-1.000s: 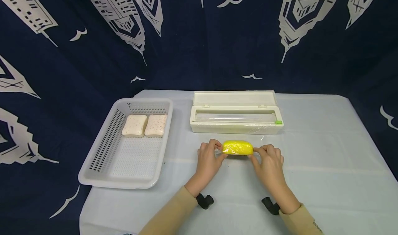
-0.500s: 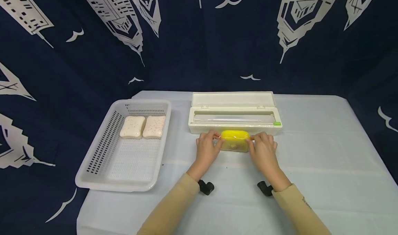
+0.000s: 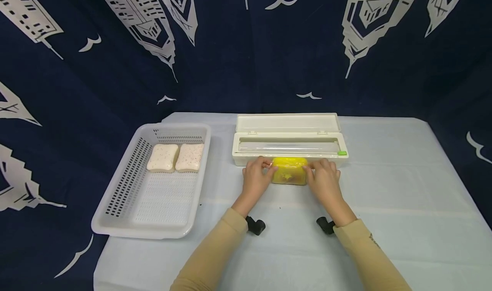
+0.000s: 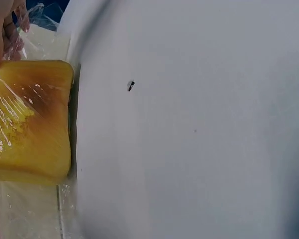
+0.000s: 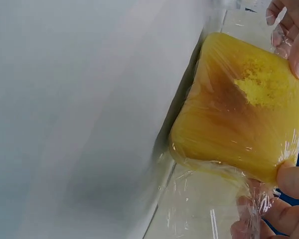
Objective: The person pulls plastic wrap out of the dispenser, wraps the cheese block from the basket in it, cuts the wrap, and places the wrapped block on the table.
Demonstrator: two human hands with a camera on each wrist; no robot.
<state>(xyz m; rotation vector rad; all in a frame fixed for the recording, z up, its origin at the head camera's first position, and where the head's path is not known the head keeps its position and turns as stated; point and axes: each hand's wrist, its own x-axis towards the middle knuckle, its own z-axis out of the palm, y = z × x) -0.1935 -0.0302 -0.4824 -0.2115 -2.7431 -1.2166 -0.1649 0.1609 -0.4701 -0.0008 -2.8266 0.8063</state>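
In front of the dispenser box, a yellow block (image 3: pixel 289 171) with rounded corners is tilted up, showing a broad face with a brownish patch. Clear plastic wrap (image 5: pixel 214 214) covers it tightly and bunches loosely at its ends. My left hand (image 3: pixel 253 180) pinches the block's left end between thumb and fingers. At the right end, my right hand (image 3: pixel 324 182) pinches it the same way. The right wrist view shows a thumb on the block's edge and fingers among the loose film. A long cream plastic-wrap dispenser (image 3: pixel 246 159) stands just behind, lid raised, a clear roll (image 3: pixel 288 146) inside.
A white perforated basket (image 3: pixel 101 222) stands on the left with two pale speckled blocks (image 3: pixel 163 158) side by side at its back. A green slider (image 3: pixel 342 153) sits on the dispenser's right end. A dark patterned cloth hangs behind the white-covered table (image 3: pixel 403 188).
Both hands have carried the yellow block away from me, up to the dispenser's front. They have tilted it so its broad face shows instead of only its narrow side.
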